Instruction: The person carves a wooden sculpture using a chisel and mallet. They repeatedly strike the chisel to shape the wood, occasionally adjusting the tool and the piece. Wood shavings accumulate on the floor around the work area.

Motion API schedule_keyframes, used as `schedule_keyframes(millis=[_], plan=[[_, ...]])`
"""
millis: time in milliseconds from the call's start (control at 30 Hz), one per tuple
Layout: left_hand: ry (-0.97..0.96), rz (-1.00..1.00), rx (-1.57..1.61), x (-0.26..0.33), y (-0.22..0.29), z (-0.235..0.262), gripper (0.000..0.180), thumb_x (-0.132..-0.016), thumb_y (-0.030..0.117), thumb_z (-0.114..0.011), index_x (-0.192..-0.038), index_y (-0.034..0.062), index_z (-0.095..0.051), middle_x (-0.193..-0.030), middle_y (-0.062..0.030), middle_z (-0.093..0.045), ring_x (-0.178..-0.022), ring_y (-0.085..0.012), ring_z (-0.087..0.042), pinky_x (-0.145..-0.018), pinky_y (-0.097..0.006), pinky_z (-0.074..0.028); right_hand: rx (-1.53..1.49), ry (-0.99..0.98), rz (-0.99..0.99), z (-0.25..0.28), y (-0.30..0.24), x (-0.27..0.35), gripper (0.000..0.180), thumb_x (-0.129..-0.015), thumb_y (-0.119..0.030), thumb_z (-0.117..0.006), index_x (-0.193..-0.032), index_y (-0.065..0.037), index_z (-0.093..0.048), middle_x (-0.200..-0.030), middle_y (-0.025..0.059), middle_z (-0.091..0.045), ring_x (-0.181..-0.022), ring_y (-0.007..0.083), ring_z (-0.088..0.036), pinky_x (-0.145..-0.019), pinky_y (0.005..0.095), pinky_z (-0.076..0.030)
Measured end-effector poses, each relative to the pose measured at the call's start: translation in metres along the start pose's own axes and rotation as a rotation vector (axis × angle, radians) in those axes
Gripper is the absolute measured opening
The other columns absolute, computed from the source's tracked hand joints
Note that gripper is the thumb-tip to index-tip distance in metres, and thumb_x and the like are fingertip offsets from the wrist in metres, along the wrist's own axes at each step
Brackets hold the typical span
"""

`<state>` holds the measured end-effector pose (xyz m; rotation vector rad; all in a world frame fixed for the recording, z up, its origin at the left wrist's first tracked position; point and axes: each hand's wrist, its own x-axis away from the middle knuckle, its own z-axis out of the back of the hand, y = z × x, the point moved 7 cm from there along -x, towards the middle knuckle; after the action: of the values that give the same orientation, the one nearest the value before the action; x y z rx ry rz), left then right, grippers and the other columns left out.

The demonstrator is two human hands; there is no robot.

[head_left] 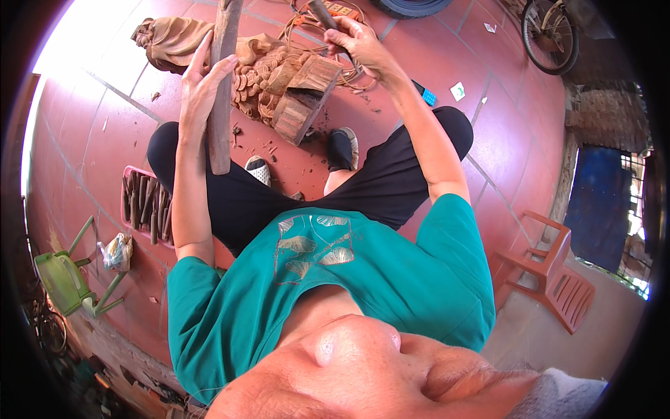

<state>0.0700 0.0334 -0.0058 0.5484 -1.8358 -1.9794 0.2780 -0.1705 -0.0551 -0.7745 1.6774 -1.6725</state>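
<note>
My left hand [200, 94] is closed round a long, flat-sided wooden bar [220, 119], which stands nearly upright in the picture. In my right hand [364, 47] is a slim dark rod-shaped tool [322, 14], like a chisel; its lower end is partly hidden by my fingers. Between and beyond my hands lies a carved wooden statue [262, 80] on its side, with a robed figure at the left and a blocky base [305, 105] toward my feet. The bar covers part of the carving.
Wood chips [237, 131] dot the red tiled floor [91, 146]. At left are a pink tray [132, 170] of dark-handled tools, a plastic bag [117, 253] and a green chair [61, 283]. Orange cords [307, 19] lie beyond the statue. A blue-keyed phone [427, 96] and pink chair [551, 269] are at right.
</note>
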Motion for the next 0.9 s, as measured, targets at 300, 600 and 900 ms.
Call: schedule_keyframes(millis=[300, 600, 900], plan=[[0.030, 0.014, 0.030, 0.000, -0.006, 0.010, 0.078, -0.091, 0.022, -0.074, -0.156, 0.0061, -0.034, -0.081, -0.0050, -0.066, -0.058, -0.0093, -0.059, -0.050, -0.025, -0.049, 0.004, -0.049, 0.083, -0.030, -0.027, -0.011, 0.027, -0.097, -0.014, -0.068, -0.116, -0.001, -0.053, -0.100, 0.0097, -0.069, -0.089, 0.0157, -0.069, -0.083, 0.0315, -0.057], [0.041, 0.024, 0.038, 0.003, 0.000, 0.008, 0.069, -0.094, 0.024, -0.072, -0.154, 0.0104, -0.042, -0.076, -0.0026, -0.062, -0.057, -0.0078, -0.057, -0.052, -0.023, -0.046, -0.159, 0.295, 0.147, 0.015, -0.020, 0.013, 0.032, -0.090, -0.004, -0.074, -0.115, -0.001, -0.055, -0.098, 0.0119, -0.070, -0.084, 0.0201, -0.072, -0.079, 0.0343, -0.060], [-0.035, -0.007, 0.000, -0.005, -0.008, -0.002, 0.075, -0.091, 0.025, -0.075, -0.155, 0.0072, -0.039, -0.086, -0.0034, -0.066, -0.063, -0.0075, -0.058, -0.053, -0.024, -0.049, -0.393, 0.712, 0.246, 0.021, 0.015, 0.083, 0.040, -0.094, 0.006, -0.063, -0.123, -0.006, -0.038, -0.106, 0.0127, -0.064, -0.104, 0.0269, -0.069, -0.095, 0.0419, -0.058]])
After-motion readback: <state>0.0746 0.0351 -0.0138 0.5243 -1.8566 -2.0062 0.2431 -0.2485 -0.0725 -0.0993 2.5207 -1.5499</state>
